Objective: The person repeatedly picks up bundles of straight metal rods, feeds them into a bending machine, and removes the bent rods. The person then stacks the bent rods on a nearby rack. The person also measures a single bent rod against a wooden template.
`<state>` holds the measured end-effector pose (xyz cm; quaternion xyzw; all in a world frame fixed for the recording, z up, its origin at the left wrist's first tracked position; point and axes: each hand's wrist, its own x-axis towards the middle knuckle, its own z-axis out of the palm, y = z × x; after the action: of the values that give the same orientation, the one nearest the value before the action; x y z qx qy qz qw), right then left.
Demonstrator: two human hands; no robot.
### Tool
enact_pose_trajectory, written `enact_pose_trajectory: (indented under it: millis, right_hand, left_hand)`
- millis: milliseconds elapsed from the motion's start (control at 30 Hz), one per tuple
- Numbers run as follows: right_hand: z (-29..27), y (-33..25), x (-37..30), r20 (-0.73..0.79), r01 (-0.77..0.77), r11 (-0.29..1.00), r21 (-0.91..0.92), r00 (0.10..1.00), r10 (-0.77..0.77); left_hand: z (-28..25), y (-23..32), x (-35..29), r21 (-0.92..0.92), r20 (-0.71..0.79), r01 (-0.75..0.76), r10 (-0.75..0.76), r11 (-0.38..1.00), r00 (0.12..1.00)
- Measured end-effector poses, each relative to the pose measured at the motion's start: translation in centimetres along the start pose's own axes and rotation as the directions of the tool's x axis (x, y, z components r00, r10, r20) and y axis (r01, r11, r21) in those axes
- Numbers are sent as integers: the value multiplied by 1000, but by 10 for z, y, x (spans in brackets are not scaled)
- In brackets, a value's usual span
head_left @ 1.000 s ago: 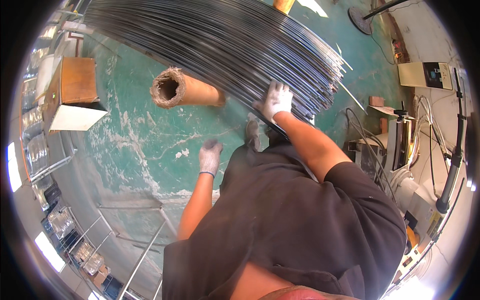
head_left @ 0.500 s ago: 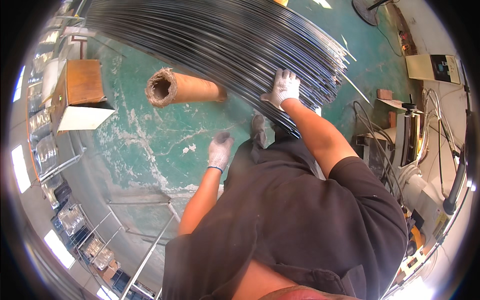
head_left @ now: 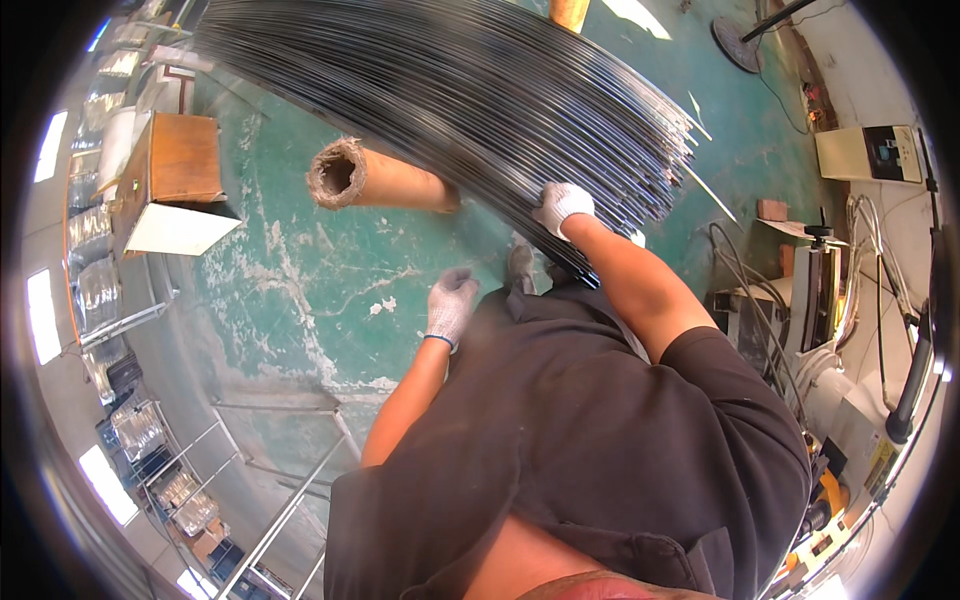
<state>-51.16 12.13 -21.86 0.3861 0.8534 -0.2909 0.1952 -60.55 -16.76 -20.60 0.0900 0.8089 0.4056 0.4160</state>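
Observation:
A wide bundle of long, thin black rods (head_left: 430,100) runs from the upper left toward the middle right, its ends uneven. My right hand (head_left: 563,206), in a white knit glove, is at the near edge of the bundle close to those ends. Its fingers are curled over the outer rods, and the fingertips are hidden. My left hand (head_left: 453,303), also gloved, hangs low over the floor beside my leg, apart from the rods. Its fingers are loosely curled, with nothing visible in them.
Under the bundle's near side lies a thick brown cardboard tube (head_left: 395,182). A wooden box (head_left: 185,158) stands at the left, above a metal frame (head_left: 285,520). Cables and machinery (head_left: 800,285) line the right. A round black stand base (head_left: 735,45) is at the far right.
My right hand has gone from spread flat on the rods to curled around the near ones, shifting slightly toward me. The left hand stays low, about the same. The view has shifted a little.

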Motion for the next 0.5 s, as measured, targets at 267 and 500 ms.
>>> enact_pose_trajectory:
  millis: [267,500]
  right_hand:
    - [-29,1,6,61,52,989,-137,997,-44]
    - [-46,19,17,322,-94,912,399,946,-43]
  left_hand:
    - [5,-2,11,-55,13,3,-2,999,1000]
    - [17,5,19,18,42,-28,27,999,999]
